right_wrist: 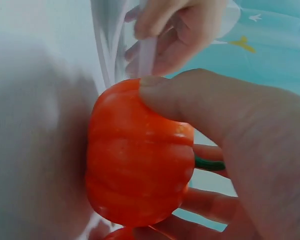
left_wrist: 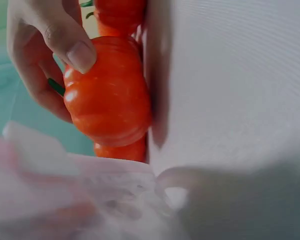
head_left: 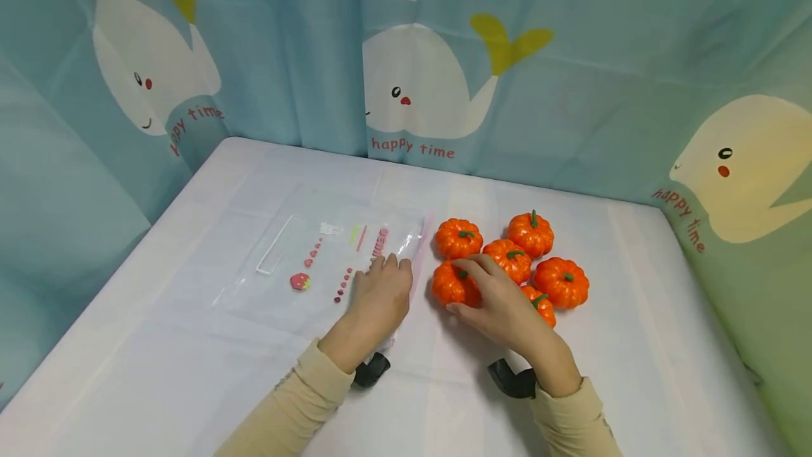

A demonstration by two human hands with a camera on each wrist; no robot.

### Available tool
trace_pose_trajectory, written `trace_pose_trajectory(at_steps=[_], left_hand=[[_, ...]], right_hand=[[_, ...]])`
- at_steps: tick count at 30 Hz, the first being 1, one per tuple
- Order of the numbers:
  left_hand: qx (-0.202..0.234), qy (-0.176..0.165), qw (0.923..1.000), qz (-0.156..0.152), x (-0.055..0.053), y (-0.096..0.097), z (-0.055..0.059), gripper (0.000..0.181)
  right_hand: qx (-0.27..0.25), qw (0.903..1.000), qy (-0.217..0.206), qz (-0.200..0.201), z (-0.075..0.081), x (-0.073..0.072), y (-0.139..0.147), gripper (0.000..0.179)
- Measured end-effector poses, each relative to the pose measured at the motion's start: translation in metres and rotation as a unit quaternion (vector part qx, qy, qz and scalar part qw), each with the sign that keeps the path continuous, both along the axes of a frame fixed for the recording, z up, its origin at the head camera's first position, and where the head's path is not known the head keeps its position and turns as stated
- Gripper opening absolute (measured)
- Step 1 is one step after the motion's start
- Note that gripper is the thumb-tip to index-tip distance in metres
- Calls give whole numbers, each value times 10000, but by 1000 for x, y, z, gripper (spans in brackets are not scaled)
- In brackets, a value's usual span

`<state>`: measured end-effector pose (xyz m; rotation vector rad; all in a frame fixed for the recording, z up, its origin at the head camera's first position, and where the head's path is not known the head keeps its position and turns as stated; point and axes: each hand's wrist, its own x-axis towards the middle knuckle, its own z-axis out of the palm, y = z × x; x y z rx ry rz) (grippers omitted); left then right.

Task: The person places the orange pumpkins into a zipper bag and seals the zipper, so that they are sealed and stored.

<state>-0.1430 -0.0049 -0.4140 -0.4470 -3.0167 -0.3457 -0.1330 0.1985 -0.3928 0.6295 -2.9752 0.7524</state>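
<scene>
My right hand (head_left: 501, 302) grips a small orange pumpkin (head_left: 453, 283) with a green stem, thumb on the near side and fingers on the far side. In the right wrist view that pumpkin (right_wrist: 140, 155) fills the middle, its base by the white tabletop. My left hand (head_left: 380, 298) holds the pink-edged opening of a clear plastic bag (head_left: 273, 281) printed with a strawberry and other small pictures. The bag lies flat to the left, and its mouth faces the pumpkins. In the left wrist view the bag's pink edge (left_wrist: 110, 164) looks lifted beside the pumpkin.
Several more orange pumpkins (head_left: 561, 283) stand in a cluster to the right of and behind the held one. A white cloth (head_left: 158, 358) covers the table. Blue-green curtains (head_left: 304, 55) with whale prints hang along the back and sides.
</scene>
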Motion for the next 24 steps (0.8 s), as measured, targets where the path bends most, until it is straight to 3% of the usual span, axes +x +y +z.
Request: trace_pose_trajectory(at_steps=[6,12,19,24], left_hand=[[452,373,9981,-176,0,-3,9,13],[586,322,9976,-184,0,-6,15,14],[698,71,9974,-188,3,-8,22,10],[681,290,9970,-222,4,-11,26,9]], right_hand=[[-339,9992,220,75,8,1,-4,59],[-570,9976,368,164,14,-4,-16,57],[-651,9963,508,255,10,-10,-26,57],[-600,9962,551,323,4,-11,-28,58]])
